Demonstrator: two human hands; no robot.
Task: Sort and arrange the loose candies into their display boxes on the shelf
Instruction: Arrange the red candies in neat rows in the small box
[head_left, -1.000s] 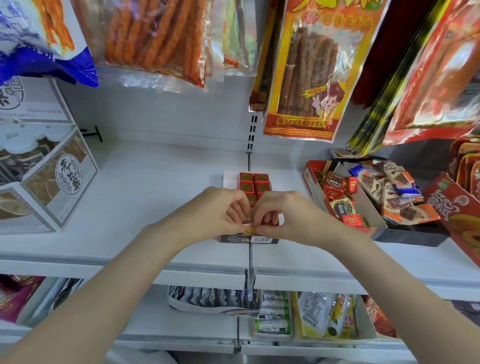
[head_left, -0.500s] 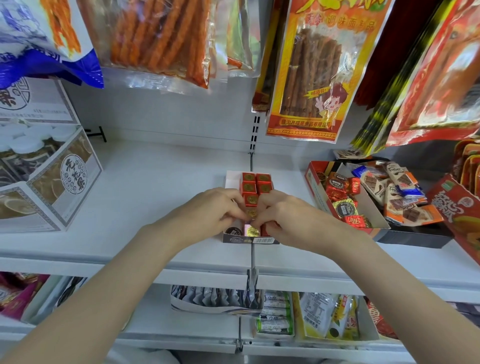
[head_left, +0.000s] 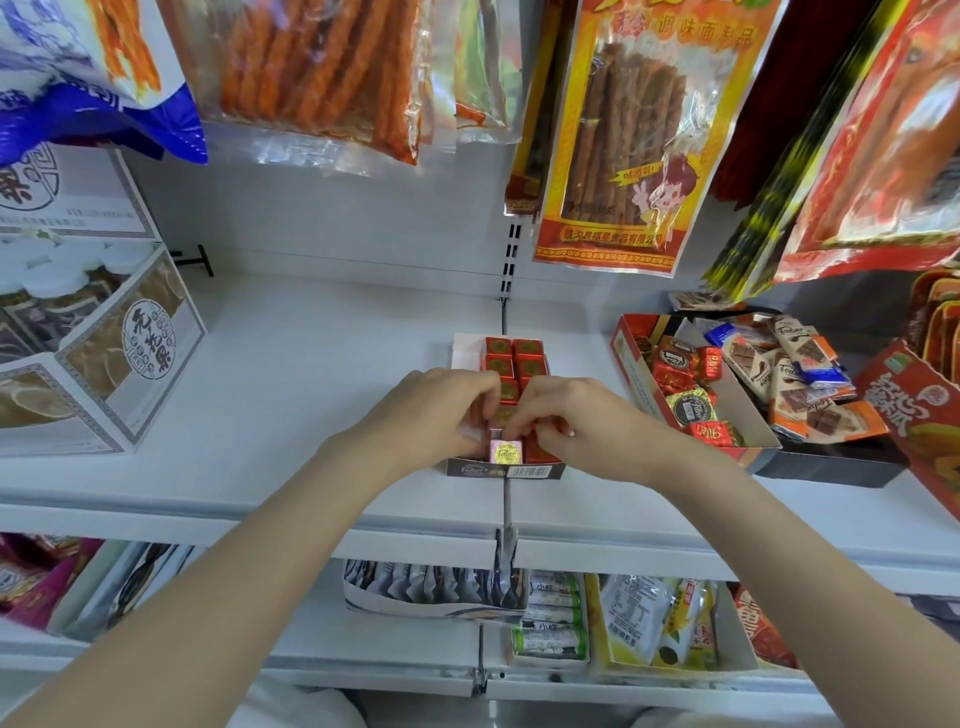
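Now, head view: pink-wrapped candy (head_left: 506, 451) newly exposed at the small display box's (head_left: 505, 471) front; left hand (head_left: 441, 415) and right hand (head_left: 576, 423) have shifted, fingers curled, pinching red candies (head_left: 514, 358). Row nearly seated.

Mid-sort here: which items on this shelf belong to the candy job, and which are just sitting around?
Job:
small dark cardboard display box
red square foil candies
pink foil candy
left hand
right hand
red open box of mixed wrapped candies

Bystanders:
hanging orange snack-stick packet
white carton of lidded jars
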